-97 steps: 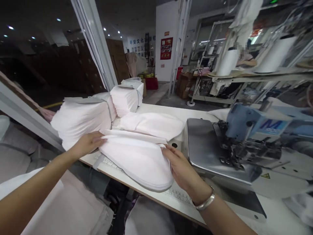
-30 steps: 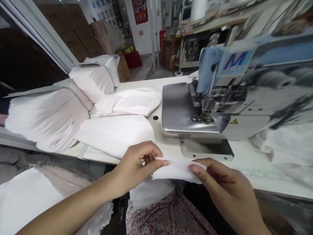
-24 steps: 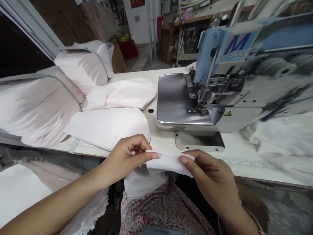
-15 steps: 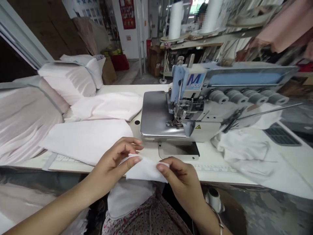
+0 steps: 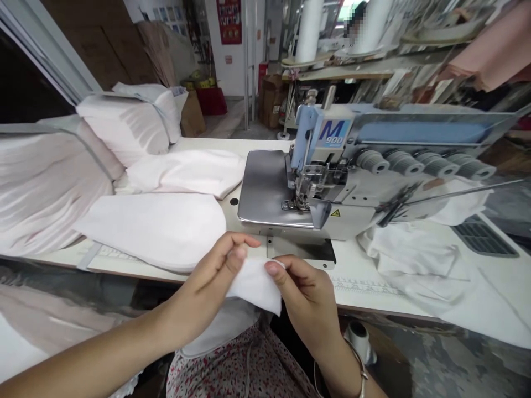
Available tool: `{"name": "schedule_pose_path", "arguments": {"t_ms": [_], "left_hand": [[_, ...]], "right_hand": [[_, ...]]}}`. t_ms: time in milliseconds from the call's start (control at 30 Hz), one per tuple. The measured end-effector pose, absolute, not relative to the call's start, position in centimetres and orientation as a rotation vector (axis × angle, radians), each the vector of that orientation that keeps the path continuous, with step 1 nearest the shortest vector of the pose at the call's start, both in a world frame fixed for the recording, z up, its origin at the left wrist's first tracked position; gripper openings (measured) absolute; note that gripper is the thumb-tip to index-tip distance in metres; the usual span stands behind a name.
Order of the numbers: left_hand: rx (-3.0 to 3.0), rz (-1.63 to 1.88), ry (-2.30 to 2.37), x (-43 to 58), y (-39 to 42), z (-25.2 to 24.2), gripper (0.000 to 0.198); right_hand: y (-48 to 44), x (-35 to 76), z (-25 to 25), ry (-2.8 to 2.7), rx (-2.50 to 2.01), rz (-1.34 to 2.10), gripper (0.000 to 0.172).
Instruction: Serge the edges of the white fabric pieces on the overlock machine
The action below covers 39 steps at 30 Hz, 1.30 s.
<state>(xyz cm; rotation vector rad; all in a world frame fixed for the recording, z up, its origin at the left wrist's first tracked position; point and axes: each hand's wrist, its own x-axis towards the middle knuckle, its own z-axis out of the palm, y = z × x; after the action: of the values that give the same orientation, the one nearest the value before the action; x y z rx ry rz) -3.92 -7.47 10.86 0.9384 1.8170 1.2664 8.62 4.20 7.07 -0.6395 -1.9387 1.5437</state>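
Observation:
My left hand (image 5: 209, 290) and my right hand (image 5: 307, 293) pinch a folded edge of white fabric (image 5: 255, 284) between thumbs and fingers, just in front of the table edge. Below my hands, the rest of this piece (image 5: 219, 331) hangs over my lap. Its lower part is partly hidden by my hands. A rounded pale pink fabric piece (image 5: 153, 229) lies on the table just beyond my left hand, and a second (image 5: 186, 174) lies behind it. My right hand is nearest the foot of the overlock sewing machine (image 5: 332, 188).
Large bundles of pale pink fabric (image 5: 124, 127) are piled at the table's left end. Loose white cloth (image 5: 415, 260) lies right of the machine. Thread cones (image 5: 309, 27) stand on a shelf above it. Cardboard boxes (image 5: 271, 99) stand on the floor beyond.
My hands have left the rounded piece on the table and now hold the white fabric edge over my lap. They have drawn closer together, bunching it. The view has turned right, toward the machine.

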Motion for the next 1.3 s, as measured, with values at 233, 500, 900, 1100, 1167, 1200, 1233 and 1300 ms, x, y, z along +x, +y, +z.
{"name": "schedule_pose_path", "arguments": {"t_ms": [233,500,900,1100,1167,1200,1233,1300], "left_hand": [[1.398,1.184,1.974,-4.0,-5.6,12.2,0.009],[1.488,1.321,2.132,-7.5,0.5,14.6,0.016],[2.278,0.669,2.470,-6.6,2.3,11.8,0.023],[2.446,0.649,2.371,-5.0,0.1,9.0,0.049],[2.486,0.563,2.377,-4.3,0.0,8.7,0.052],[2.498,0.527,2.390,-4.0,0.2,8.6,0.053],[2.499,0.506,2.410,-3.7,0.4,8.7,0.053],[2.473,0.530,2.436,-3.3,1.0,8.9,0.051]], "right_hand": [[5.0,8.7,8.0,-1.772,-0.528,1.855,0.030],[3.9,8.4,5.0,-1.704,-0.778,1.823,0.013],[5.0,8.4,3.1,-1.651,-0.658,1.883,0.016],[5.0,8.8,2.4,-1.426,-0.539,2.038,0.034],[5.0,8.9,2.7,-1.370,-0.574,2.040,0.038],[5.1,8.9,2.9,-1.361,-0.617,2.035,0.036],[5.3,9.0,3.1,-1.353,-0.657,2.035,0.033],[5.7,9.2,3.4,-1.320,-0.669,2.090,0.028]]}}
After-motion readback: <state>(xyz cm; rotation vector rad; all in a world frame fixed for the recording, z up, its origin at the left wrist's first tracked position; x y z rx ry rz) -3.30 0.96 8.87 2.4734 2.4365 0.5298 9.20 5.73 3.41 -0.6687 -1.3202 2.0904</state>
